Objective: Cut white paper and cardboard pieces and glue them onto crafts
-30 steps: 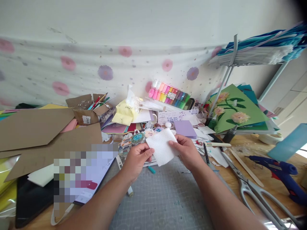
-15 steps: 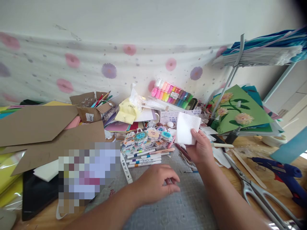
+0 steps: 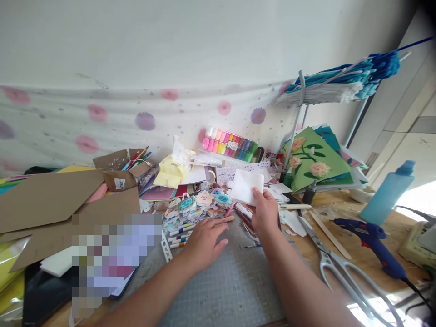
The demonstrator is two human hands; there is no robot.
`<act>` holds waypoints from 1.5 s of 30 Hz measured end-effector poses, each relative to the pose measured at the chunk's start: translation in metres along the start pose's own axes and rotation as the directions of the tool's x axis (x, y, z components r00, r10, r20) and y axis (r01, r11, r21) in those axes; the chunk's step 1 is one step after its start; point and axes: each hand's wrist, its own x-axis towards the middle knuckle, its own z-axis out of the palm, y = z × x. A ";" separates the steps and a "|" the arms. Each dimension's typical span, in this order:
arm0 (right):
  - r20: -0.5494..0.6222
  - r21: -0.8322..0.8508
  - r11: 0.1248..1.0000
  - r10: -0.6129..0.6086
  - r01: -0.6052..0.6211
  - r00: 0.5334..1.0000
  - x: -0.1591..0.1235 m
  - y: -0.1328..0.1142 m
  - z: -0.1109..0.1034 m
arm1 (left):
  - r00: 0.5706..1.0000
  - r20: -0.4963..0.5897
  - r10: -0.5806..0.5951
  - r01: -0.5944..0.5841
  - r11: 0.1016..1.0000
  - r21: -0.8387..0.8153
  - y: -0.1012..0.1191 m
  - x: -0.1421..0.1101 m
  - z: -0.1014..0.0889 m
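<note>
Taking the middle of the grey mat (image 3: 231,277) as the hub, with twelve toward the wall, one white textured square (image 3: 243,185) is up at one o'clock. The right hand (image 3: 266,210) has its fingers closed on the square's lower right corner, thumb in front. The left hand (image 3: 208,240) lies palm down just toward eleven, fingers stretched out and thumb apart, grasping nothing visible. One peach marker (image 3: 225,219) is by its fingertips; whether they touch I cannot tell. At least three white markers (image 3: 177,239) show at ten, partly hidden by that hand.

At eleven lies one pile of paper cutouts (image 3: 172,213), two turquoise ovals among them; the rest overlap too much to count. One case of coloured blocks (image 3: 233,145) leans at twelve. Between one and two, one green sheet (image 3: 327,154) carries three peach flowers (image 3: 319,170). One dark bottle (image 3: 309,193) and one blue bottle (image 3: 386,195) stand at two. Around three lie one pair of scissors (image 3: 324,256), one wooden stick (image 3: 330,236) and one glue gun (image 3: 369,234). One carton (image 3: 111,179) sits at ten; two cardboard sheets (image 3: 54,190) lie between nine and ten.
</note>
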 end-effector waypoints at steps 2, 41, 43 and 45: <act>0.003 -0.004 1.000 0.000 0.000 1.000 0.000 0.001 0.000 | 0.999 0.030 0.028 -0.028 1.000 -0.010 0.006 0.008 0.002; 0.594 -0.557 0.810 0.237 0.181 0.769 -0.039 0.015 0.011 | 0.903 -0.008 -0.429 0.201 0.440 -0.875 -0.013 -0.002 0.003; 0.597 -0.569 0.790 0.204 0.230 0.776 -0.035 0.016 0.010 | 0.902 -0.017 -0.431 0.209 0.472 -0.856 -0.014 -0.001 0.003; 0.580 -0.572 0.773 0.144 0.275 0.802 -0.032 0.014 0.009 | 0.904 -0.028 -0.426 0.208 0.495 -0.843 -0.014 0.000 0.002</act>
